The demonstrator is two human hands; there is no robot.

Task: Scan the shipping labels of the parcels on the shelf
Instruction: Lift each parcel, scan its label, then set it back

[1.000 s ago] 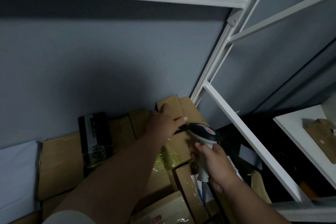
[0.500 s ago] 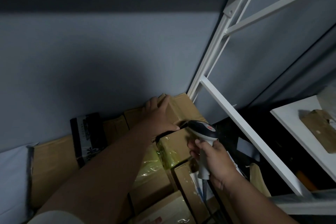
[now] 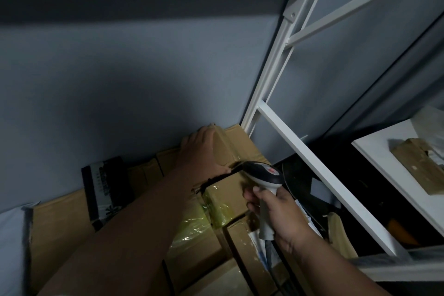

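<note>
1. The left hand (image 3: 203,151) reaches to the far right corner of the shelf and lies over the far cardboard box (image 3: 236,145), fingers curled over its far top edge and thumb along its near side, so it grips that box against the grey wall (image 3: 144,74).
2. The right hand (image 3: 276,214) is wrapped tight round the handle of the barcode scanner (image 3: 262,172), whose dark head points toward the boxes just near of the gripped one.
3. The parcels fill the shelf: a tape-wrapped box (image 3: 228,199) sits directly under the scanner head, more brown boxes lie nearer and to the left, and a black printed packet (image 3: 105,187) leans among them on the left.
4. No shipping label is plainly readable (the light is dim), so the step in hand looks like tipping the far box to expose its label.
5. The next move probably calls for turning the label face toward the scanner and steadying the box while the head is aimed squarely at it.
</note>
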